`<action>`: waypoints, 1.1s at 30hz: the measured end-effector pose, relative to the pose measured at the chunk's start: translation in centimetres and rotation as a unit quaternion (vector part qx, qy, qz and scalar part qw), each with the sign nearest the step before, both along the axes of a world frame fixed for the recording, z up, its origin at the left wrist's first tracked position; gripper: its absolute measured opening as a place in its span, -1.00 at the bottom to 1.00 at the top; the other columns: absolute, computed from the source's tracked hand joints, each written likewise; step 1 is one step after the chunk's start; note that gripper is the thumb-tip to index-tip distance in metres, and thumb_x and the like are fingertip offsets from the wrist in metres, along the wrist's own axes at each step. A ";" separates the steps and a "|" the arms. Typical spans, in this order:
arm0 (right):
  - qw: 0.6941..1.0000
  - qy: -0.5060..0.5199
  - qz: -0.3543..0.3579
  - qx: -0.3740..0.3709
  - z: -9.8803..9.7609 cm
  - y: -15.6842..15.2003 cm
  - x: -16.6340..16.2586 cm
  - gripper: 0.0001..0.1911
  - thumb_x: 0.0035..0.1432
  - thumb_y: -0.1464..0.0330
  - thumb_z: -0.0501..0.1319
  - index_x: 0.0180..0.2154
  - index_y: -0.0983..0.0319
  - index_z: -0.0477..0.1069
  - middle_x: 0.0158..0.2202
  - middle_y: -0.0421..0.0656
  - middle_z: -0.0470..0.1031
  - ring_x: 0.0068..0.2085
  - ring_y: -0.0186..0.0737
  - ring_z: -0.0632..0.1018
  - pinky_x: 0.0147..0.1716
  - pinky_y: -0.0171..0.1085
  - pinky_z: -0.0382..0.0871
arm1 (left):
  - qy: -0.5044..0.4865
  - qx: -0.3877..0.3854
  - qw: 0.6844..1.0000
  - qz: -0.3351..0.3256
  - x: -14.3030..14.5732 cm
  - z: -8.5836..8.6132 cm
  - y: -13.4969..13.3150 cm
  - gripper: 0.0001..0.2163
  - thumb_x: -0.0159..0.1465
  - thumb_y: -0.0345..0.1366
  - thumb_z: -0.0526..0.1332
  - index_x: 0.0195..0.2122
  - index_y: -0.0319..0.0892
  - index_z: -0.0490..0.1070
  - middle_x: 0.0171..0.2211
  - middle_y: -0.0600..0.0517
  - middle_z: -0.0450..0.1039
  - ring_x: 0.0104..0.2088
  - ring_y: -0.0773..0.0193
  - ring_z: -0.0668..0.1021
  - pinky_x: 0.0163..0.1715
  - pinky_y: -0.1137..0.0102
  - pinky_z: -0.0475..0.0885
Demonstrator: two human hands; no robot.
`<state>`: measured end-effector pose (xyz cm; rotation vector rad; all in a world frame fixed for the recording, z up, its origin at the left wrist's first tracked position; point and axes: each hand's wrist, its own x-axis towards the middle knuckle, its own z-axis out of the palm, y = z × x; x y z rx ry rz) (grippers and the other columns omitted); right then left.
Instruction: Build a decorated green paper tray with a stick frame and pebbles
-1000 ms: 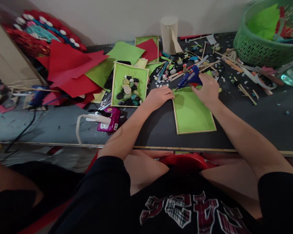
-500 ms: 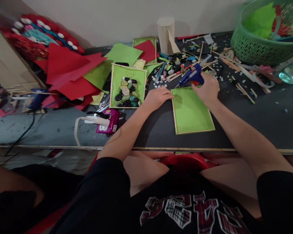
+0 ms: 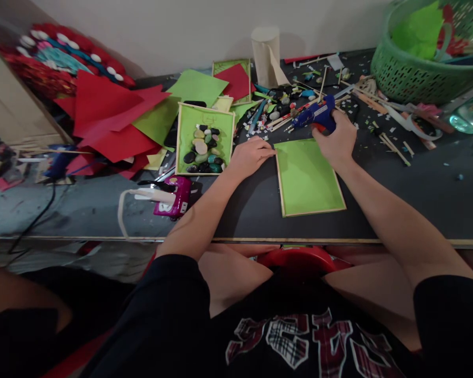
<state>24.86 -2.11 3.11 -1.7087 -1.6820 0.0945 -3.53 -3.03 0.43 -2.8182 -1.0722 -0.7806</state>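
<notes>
My right hand [image 3: 339, 137] is wrapped round the handle of a blue hot glue gun [image 3: 314, 115], whose nozzle points left just above the far edge of a green framed panel [image 3: 309, 178]. Thin wooden sticks line this panel's left and near edges. At its far left corner, my left hand [image 3: 254, 156] has its fingers closed on the edge. To the left of that hand sits another green framed panel [image 3: 184, 149], which carries dark, white and green pebbles [image 3: 205, 152] in a stacked shape.
Red paper sheets [image 3: 106, 118] heap at the left. A purple power adapter [image 3: 172, 197] with plugs is near the front edge. Behind stand a paper-like roll [image 3: 265, 58] and a green basket [image 3: 405, 79]. Sticks and scraps [image 3: 276, 113] litter the back. Another person's arm [image 3: 19, 294] is at lower left.
The glue gun in my right hand has lifted slightly away from the panel's far left corner and moved right. My left hand stays at the corner.
</notes>
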 end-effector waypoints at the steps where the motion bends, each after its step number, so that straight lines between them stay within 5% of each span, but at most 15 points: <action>1: 1.000 -0.004 -0.002 -0.003 -0.1 0.1 0.0 -0.71 0.20 0.22 0.33 -0.07 0.14 0.41 -0.01 0.03 0.54 0.05 0.15 0.54 0.08 0.12 0.48 | 0.003 0.000 1.000 -0.001 0.0 0.0 0.0 -0.67 0.56 -0.20 0.06 -0.02 -0.01 0.67 -0.17 -0.06 0.66 -0.12 0.20 0.62 -0.18 0.31 0.49; 18: 1.000 -0.007 -0.008 -0.014 0.6 -0.2 0.1 -0.73 0.19 0.29 0.32 -0.08 0.14 0.39 -0.01 0.00 0.53 0.05 0.10 0.55 0.08 0.05 0.48 | 0.002 -0.011 1.000 0.011 0.4 0.6 -0.6 -0.66 0.55 -0.21 0.06 0.06 -0.12 0.63 -0.12 -0.13 0.66 -0.05 0.09 0.62 -0.07 0.20 0.52; 24: 0.998 -0.020 -0.052 0.013 1.8 0.8 2.8 -0.67 0.09 0.42 0.34 -0.07 0.24 0.40 0.00 0.04 0.53 0.09 0.10 0.54 0.16 0.04 0.41 | 0.009 -0.005 1.000 0.012 0.6 0.8 -0.9 -0.65 0.54 -0.23 0.04 0.03 -0.11 0.66 -0.15 -0.13 0.65 -0.07 0.08 0.62 -0.12 0.20 0.53; 30: 0.995 0.020 -0.093 0.011 1.0 2.2 5.4 -0.77 0.19 0.34 0.32 -0.10 0.13 0.41 0.03 0.02 0.54 0.11 0.10 0.50 0.20 0.07 0.35 | 0.001 -0.002 1.000 0.006 0.6 0.8 -0.9 -0.68 0.53 -0.25 0.07 0.04 -0.12 0.64 -0.14 -0.11 0.66 -0.08 0.12 0.62 -0.10 0.23 0.53; 33: 0.996 0.005 -0.087 0.008 0.7 2.4 5.3 -0.62 0.17 0.35 0.31 0.03 0.24 0.43 0.07 0.06 0.53 0.14 0.12 0.49 0.21 0.04 0.33 | -0.007 -0.001 1.000 0.011 0.6 0.7 -0.8 -0.67 0.53 -0.25 0.06 0.08 -0.16 0.60 -0.11 -0.13 0.65 -0.05 0.09 0.62 -0.07 0.20 0.53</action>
